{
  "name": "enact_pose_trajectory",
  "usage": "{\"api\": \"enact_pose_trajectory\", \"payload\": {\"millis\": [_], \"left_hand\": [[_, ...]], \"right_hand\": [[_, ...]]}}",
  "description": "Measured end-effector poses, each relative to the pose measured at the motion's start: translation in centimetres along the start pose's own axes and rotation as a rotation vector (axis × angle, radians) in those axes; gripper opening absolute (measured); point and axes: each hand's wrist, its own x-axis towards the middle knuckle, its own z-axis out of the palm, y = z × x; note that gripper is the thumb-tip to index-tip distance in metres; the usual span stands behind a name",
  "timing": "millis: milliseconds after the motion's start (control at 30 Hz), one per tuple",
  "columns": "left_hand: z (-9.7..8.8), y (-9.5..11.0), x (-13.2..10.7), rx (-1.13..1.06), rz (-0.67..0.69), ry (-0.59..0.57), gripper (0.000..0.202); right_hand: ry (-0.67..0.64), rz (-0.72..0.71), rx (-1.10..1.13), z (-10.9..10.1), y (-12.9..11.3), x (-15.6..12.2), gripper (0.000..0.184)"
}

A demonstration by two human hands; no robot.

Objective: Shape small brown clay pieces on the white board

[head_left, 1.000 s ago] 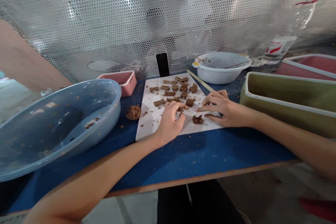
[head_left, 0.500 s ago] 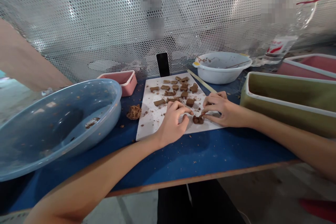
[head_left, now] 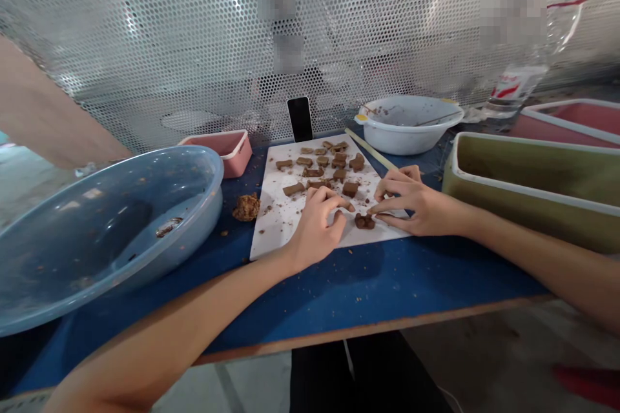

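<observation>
The right hand (head_left: 419, 208) has thumb and forefinger close together at the right edge of the small dark piece (head_left: 365, 222); whether they pinch it, I cannot tell. The left hand (head_left: 317, 227) is loosely curled and empty, thumb and forefinger apart, just left of it. The piece lies near the front edge of the white board (head_left: 275, 240) and looks soft, so light, even fingertip pressure probably suits it, with knuckles kept off the brown pieces (head_left: 351, 189) behind
</observation>
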Motion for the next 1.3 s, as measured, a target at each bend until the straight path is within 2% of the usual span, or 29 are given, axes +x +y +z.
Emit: {"api": "enact_pose_trajectory", "payload": {"millis": [233,533,733,833,1300], "left_hand": [[-0.1,0.1,0.0,0.032,0.003,-0.008,0.027],[-0.1,-0.1,0.0,0.042,-0.004,-0.016,0.027],[-0.2,0.1,0.1,0.031,-0.013,-0.014,0.028],[-0.2,0.3,0.0,0.008,-0.025,-0.022,0.027],[0.0,0.0,0.0,-0.013,-0.011,-0.003,0.028]], "right_hand": [[-0.033,-0.025,-0.022,-0.3,-0.4,0.2,0.019],[-0.056,0.028,-0.005,-0.5,-0.4,0.2,0.019],[-0.004,0.248,0.022,0.5,-0.4,0.3,0.019],[-0.021,0.296,0.069,1.1,-0.3,0.2,0.024],[-0.022,0.170,0.042,1.4,0.2,0.0,0.020]]}}
